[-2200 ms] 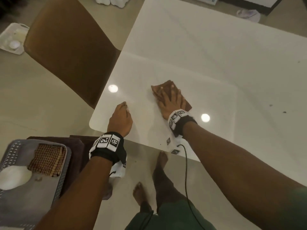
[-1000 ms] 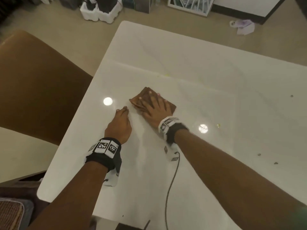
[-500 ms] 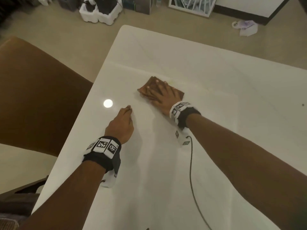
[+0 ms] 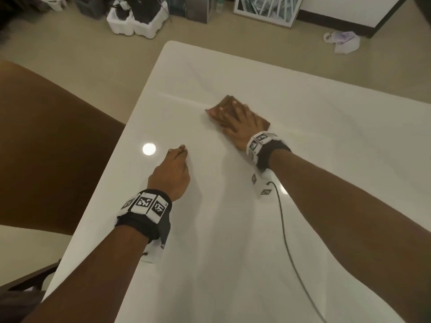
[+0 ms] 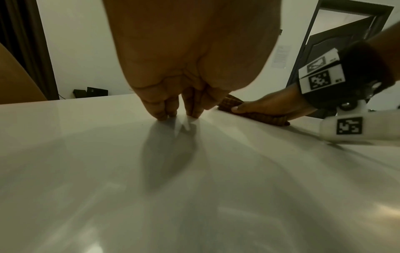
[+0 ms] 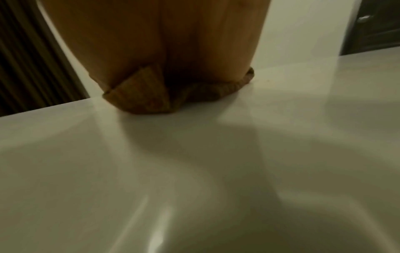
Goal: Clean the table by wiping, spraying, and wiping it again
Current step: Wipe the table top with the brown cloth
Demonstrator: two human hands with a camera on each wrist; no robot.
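A folded brown checked cloth lies on the white table, a little beyond its middle. My right hand presses flat on the cloth with the fingers spread straight; the palm hides most of it. The right wrist view shows the cloth bunched under my right hand. My left hand stands nearer the left edge, bunched fingertips touching the bare tabletop, holding nothing. From the left wrist, my left hand props on the table, and the right hand covers the cloth.
A brown chair stands against the table's left edge. A dark cable trails over the table beside my right forearm. On the floor beyond are a white foam box, a framed picture and a plastic bag.
My right hand has slid the cloth away from me and to the right across the table. The left hand has stayed propped in much the same spot.
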